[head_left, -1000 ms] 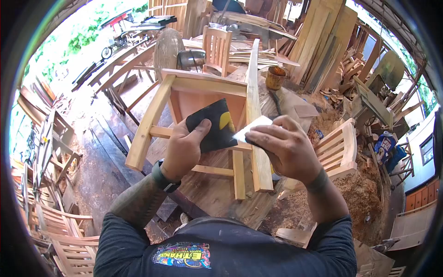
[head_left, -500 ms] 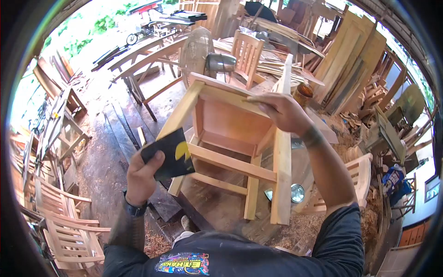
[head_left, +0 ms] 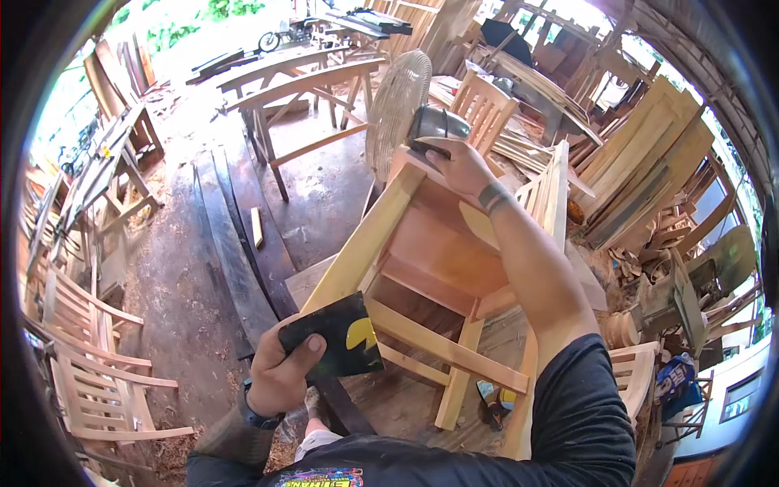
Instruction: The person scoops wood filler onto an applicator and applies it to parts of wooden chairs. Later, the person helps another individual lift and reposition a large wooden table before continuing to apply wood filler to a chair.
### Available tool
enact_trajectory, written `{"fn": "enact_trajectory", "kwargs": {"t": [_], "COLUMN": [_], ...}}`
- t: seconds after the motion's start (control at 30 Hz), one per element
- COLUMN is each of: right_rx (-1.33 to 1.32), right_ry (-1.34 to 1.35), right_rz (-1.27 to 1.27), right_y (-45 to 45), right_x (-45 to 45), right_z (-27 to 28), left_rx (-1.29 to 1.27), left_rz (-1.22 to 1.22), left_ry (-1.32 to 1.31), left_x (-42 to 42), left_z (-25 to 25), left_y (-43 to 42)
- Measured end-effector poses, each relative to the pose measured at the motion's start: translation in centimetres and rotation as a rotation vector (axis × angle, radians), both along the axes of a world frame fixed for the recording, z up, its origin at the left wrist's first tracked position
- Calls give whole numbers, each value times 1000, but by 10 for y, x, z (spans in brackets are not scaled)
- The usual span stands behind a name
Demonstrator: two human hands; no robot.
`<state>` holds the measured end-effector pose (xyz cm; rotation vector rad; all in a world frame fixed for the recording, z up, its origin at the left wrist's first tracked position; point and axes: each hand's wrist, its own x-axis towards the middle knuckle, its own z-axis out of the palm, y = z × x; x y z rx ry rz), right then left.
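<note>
Head view: the left hand (head_left: 284, 369) grips a black sheet (head_left: 333, 331) with a yellow mark, thumb pressed on its face, low beside the near end of a chair (head_left: 357, 243). That chair, bare wood, stands tilted before the torso, its legs towards the person. The right hand (head_left: 461, 169) reaches to its far top corner, fingers curled; something dark shows at the fingertips, and I cannot tell whether they grasp it. The right forearm crosses the chair and hides part of its right side.

Just beyond that corner a fan (head_left: 398, 105) crowds the space, its housing close to the right hand; whether they touch is unclear. Behind the fan is a slatted chair (head_left: 485, 105). Curved frames (head_left: 304, 84) stand farther off on the left. Dark planks (head_left: 231, 260) run along the floor left of the chair, a short stick (head_left: 256, 227) near them. More chairs (head_left: 122, 434) crowd the lower left. On the right, tall boards (head_left: 641, 154) lean beside heaped offcuts, and a blue bag (head_left: 675, 377) sits near a pale wall.
</note>
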<state>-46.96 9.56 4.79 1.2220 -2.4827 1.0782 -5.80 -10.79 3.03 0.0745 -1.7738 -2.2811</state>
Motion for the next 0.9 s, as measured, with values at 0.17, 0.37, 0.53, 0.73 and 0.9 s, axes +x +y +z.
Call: {"fn": "enact_trajectory", "kwargs": {"t": [0.17, 0.37, 0.53, 0.73, 0.9], "right_rx": [85, 605, 389, 472, 628], "right_ry": [24, 328, 212, 366, 164], "right_rz": [-10, -28, 3, 197, 232], "right_y": [-4, 13, 4, -14, -2], "right_x": [2, -17, -14, -39, -22], "right_z": [-3, 21, 46, 45, 73], "left_rx": [4, 15, 16, 40, 37], "left_rz": [-28, -69, -72, -60, 9], "left_ry": [-70, -28, -49, -81, -42], "left_x": [2, -3, -1, -3, 3], "left_z": [-2, 8, 4, 8, 2], "left_y": [-8, -5, -7, -7, -3]}}
